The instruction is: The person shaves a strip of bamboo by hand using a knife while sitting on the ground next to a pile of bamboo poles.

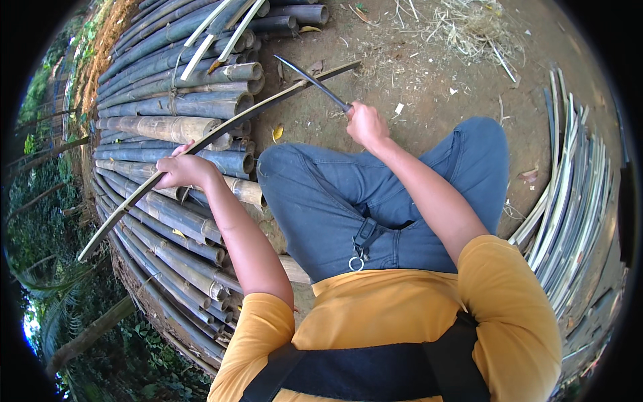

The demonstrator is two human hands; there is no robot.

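Observation:
A long split bamboo strip (251,110), dark on one face and pale along its edge, slants from the lower left to the upper middle. My left hand (184,167) is closed round it, left of my knee. In my right hand (366,126) is the handle of a knife (313,84) with a long, narrow dark blade, pointing up and left. The blade crosses the strip near its far end; whether the two touch I cannot tell. The fingers of my right hand are wrapped round the handle, which they mostly hide.
Bamboo poles (181,107) lie stacked along my left, with a few pale split pieces (218,40) on top. To my right is a bundle of split strips (569,201). Shavings (475,30) are heaped on the bare earth ahead. My bent legs (382,194) fill the middle.

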